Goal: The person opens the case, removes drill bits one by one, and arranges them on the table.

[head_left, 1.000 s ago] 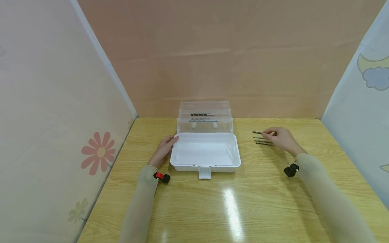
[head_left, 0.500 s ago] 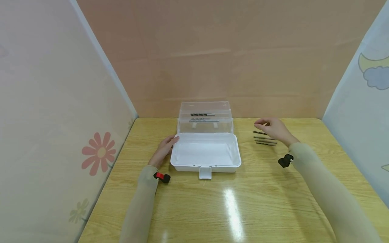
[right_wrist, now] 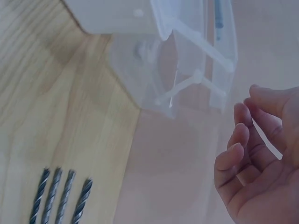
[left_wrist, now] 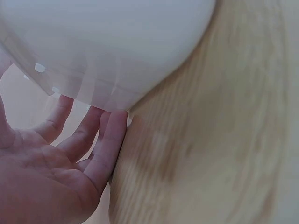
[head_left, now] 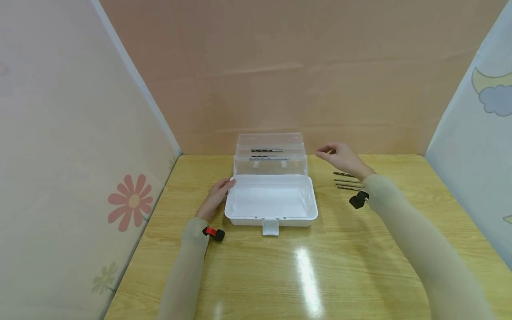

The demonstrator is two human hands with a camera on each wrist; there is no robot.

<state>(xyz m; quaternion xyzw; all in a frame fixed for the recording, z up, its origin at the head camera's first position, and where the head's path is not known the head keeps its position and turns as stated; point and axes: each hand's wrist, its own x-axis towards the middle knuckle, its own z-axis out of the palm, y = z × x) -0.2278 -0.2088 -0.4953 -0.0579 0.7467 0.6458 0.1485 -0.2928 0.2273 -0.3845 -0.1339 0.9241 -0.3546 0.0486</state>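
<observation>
A white plastic storage box [head_left: 270,202] stands on the table with its clear lid and trays raised at the back. My left hand [head_left: 216,198] holds its left side, thumb on the rim and fingertips against the outer wall [left_wrist: 126,60]. Three drill bits lie in the clear trays [head_left: 294,152], among them a dark one [head_left: 266,150]. On the table to the right are several more drill bits [right_wrist: 64,196], side by side. Above and beyond them, my right hand [head_left: 341,158] hangs in the air with loosely bent fingers [right_wrist: 229,161]; nothing shows between thumb and fingers.
The wooden table [head_left: 256,271] ends at a tan cloth backdrop [head_left: 272,80]. Light printed cloth walls stand at the left [head_left: 80,133] and right. A latch tab [head_left: 270,227] juts from the box's front.
My right hand has let go of a drill bit in the row, risen, and moved leftward and back towards the trays. The left hand and the box have stayed in place.
</observation>
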